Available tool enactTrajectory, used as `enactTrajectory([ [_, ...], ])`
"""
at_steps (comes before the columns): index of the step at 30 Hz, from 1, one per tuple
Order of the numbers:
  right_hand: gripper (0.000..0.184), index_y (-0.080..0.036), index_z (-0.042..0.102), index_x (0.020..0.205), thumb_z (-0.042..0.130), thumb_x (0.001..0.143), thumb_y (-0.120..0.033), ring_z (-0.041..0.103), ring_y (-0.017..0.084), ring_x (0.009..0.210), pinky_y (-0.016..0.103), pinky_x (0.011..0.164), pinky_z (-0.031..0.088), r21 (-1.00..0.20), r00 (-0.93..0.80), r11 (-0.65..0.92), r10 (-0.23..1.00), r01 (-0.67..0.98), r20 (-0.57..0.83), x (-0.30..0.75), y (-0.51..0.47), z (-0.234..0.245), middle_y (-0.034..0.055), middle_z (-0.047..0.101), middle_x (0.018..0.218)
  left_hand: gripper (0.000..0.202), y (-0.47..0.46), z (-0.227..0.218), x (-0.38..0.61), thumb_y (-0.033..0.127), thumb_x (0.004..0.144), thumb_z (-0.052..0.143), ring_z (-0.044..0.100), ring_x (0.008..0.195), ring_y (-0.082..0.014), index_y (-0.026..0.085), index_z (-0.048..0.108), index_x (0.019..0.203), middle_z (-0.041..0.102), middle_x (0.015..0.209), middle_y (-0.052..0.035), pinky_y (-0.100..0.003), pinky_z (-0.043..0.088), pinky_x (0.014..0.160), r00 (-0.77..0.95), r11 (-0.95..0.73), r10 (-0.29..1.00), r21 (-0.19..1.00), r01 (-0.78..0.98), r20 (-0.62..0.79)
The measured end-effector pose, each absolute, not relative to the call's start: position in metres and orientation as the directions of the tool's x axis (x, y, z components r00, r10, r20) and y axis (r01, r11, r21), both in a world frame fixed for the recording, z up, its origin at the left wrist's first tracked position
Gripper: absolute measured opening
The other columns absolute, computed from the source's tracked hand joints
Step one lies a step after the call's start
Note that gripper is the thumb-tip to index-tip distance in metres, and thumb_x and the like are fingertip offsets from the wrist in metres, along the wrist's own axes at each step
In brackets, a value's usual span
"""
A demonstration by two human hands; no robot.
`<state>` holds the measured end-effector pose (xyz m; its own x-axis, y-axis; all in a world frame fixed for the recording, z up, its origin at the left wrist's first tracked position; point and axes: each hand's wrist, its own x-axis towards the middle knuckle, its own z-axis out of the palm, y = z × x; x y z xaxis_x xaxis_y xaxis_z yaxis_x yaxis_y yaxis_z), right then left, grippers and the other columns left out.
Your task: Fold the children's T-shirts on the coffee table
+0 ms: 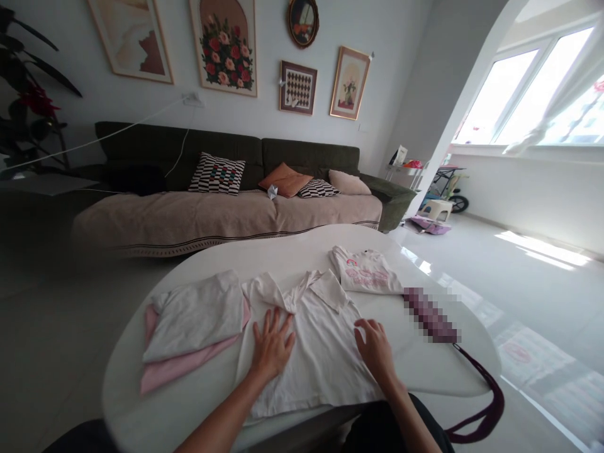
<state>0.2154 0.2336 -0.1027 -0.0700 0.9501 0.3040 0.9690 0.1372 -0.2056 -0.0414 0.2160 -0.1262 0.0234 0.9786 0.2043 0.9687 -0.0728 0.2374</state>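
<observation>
A white collared shirt (321, 358) lies spread out on the white table, its collar toward the sofa and its hem at the near edge. My left hand (272, 346) rests flat on the shirt below the collar, fingers spread. Over the shirt's right edge is my right hand (375, 346), fingers bent and apart with nothing visible in them; whether it touches the cloth is unclear. To the left, a folded grey-white garment (198, 314) lies on a folded pink garment (189, 365). Beyond my right hand sits a folded white T-shirt (365, 270) with a pink print.
The rounded white table (127, 365) has a purple item (431, 318), blurred out, with a dark strap (486, 415) hanging over the right edge. A dark green sofa (302, 154) with a beige cover and cushions stands behind. At the right are a small stool (436, 209) and a window.
</observation>
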Motion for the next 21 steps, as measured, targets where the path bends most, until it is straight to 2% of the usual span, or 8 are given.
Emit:
enactTrajectory([
  [3, 0.025, -0.017, 0.054, 0.106, 0.043, 0.084, -0.018, 0.049, 0.019, 0.099, 0.025, 0.076, 0.04, -0.124, -0.181, 0.206, 0.966, 0.971, 0.184, 0.189, 0.277, -0.088, 0.0087, 0.056, 0.105, 0.047, 0.218, -0.125, -0.041, 0.038, 0.086, 0.033, 0.016, 0.131, -0.0318, 0.031, 0.033, 0.133, 0.026, 0.143, -0.0062, -0.06, 0.012, 0.098, 0.029, -0.069, 0.984, 0.228, 0.971, 0.178],
  [8, 0.023, -0.013, 0.058, 0.095, 0.039, 0.085, -0.008, 0.053, 0.02, 0.097, 0.028, 0.075, 0.042, -0.074, -0.208, 0.214, 0.974, 0.974, 0.084, 0.162, 0.317, -0.083, 0.0112, 0.059, 0.098, 0.047, 0.218, -0.122, -0.04, 0.04, 0.086, 0.031, 0.015, 0.131, -0.0304, 0.034, 0.031, 0.133, 0.025, 0.144, -0.005, -0.058, 0.012, 0.099, 0.011, -0.04, 0.99, 0.203, 0.978, 0.14],
  [10, 0.018, -0.014, 0.058, 0.095, 0.043, 0.086, -0.013, 0.055, 0.018, 0.093, 0.031, 0.077, 0.044, -0.067, -0.204, 0.206, 0.978, 0.976, 0.04, 0.163, 0.328, -0.076, 0.0079, 0.059, 0.097, 0.048, 0.217, -0.121, -0.04, 0.041, 0.086, 0.031, 0.014, 0.132, -0.0296, 0.035, 0.031, 0.133, 0.024, 0.145, -0.0041, -0.058, 0.012, 0.1, -0.004, -0.019, 0.992, 0.186, 0.982, 0.122],
  [11, 0.016, -0.014, 0.057, 0.097, 0.046, 0.087, -0.018, 0.055, 0.017, 0.091, 0.033, 0.077, 0.045, -0.067, -0.19, 0.192, 0.981, 0.979, 0.023, 0.167, 0.335, -0.069, 0.0063, 0.059, 0.098, 0.048, 0.217, -0.12, -0.039, 0.042, 0.086, 0.031, 0.014, 0.132, -0.0292, 0.036, 0.03, 0.133, 0.023, 0.145, -0.0036, -0.057, 0.011, 0.1, -0.007, -0.014, 0.993, 0.179, 0.984, 0.116],
  [14, 0.028, -0.015, 0.053, 0.107, 0.05, 0.086, -0.034, 0.056, 0.016, 0.089, 0.036, 0.076, 0.048, -0.07, -0.074, 0.074, 0.997, 0.995, 0.015, 0.198, 0.355, -0.036, 0.0052, 0.056, 0.105, 0.049, 0.218, -0.122, -0.039, 0.045, 0.086, 0.03, 0.013, 0.132, -0.0289, 0.036, 0.028, 0.134, 0.022, 0.145, -0.0032, -0.057, 0.011, 0.101, 0.001, -0.021, 0.993, 0.167, 0.986, 0.118],
  [18, 0.027, -0.018, 0.052, 0.109, 0.043, 0.089, -0.033, 0.056, 0.016, 0.09, 0.035, 0.077, 0.047, -0.084, 0.17, -0.164, 0.983, 0.983, 0.07, 0.244, 0.367, -0.001, 0.0082, 0.055, 0.109, 0.048, 0.219, -0.13, -0.04, 0.048, 0.086, 0.028, 0.014, 0.132, -0.0297, 0.039, 0.028, 0.133, 0.023, 0.145, -0.0032, -0.059, 0.011, 0.1, -0.007, -0.02, 0.987, 0.166, 0.986, 0.161],
  [21, 0.032, -0.015, 0.053, 0.111, 0.032, 0.091, -0.025, 0.057, 0.022, 0.092, 0.035, 0.073, 0.044, -0.113, 0.143, -0.133, 0.985, 0.985, 0.092, 0.229, 0.359, -0.007, 0.0175, 0.055, 0.109, 0.048, 0.221, -0.134, -0.041, 0.05, 0.086, 0.027, 0.015, 0.132, -0.0301, 0.039, 0.028, 0.133, 0.024, 0.145, -0.0032, -0.059, 0.012, 0.099, 0.0, -0.03, 0.983, 0.161, 0.986, 0.182],
])
